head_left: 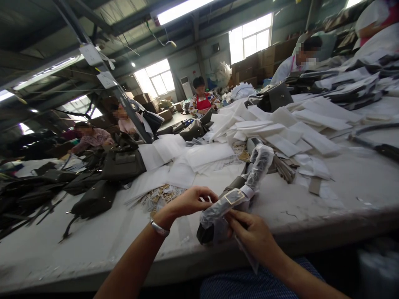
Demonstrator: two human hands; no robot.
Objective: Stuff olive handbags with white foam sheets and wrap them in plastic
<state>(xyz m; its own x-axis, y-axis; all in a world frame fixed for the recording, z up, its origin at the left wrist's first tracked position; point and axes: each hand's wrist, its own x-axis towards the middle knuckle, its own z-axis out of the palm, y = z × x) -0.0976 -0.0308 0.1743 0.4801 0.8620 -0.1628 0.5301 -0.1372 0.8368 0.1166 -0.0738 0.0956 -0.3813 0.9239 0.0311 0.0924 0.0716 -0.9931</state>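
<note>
At the table's front edge lies a dark olive bag (235,184) with a strap (260,167) wrapped in clear, crinkled plastic film. A square, gold-coloured frame buckle (234,197) sits on the strap. My left hand (196,201), a silver bangle at its wrist, curls its fingers against the strap's left side; the fingertips are partly hidden. With thumb and fingers closed, my right hand (251,232) pinches the film at the strap's near side. A loose strip of film (247,254) hangs below that hand, over the table edge.
White foam sheets (264,124) pile up beyond the bag. Tags with cords (160,195) lie left of centre. Several dark bags (95,199) cover the left side; more bags and sheets (339,87) are heaped at the right. Co-workers, including a person in a red apron (203,104), sit across the table.
</note>
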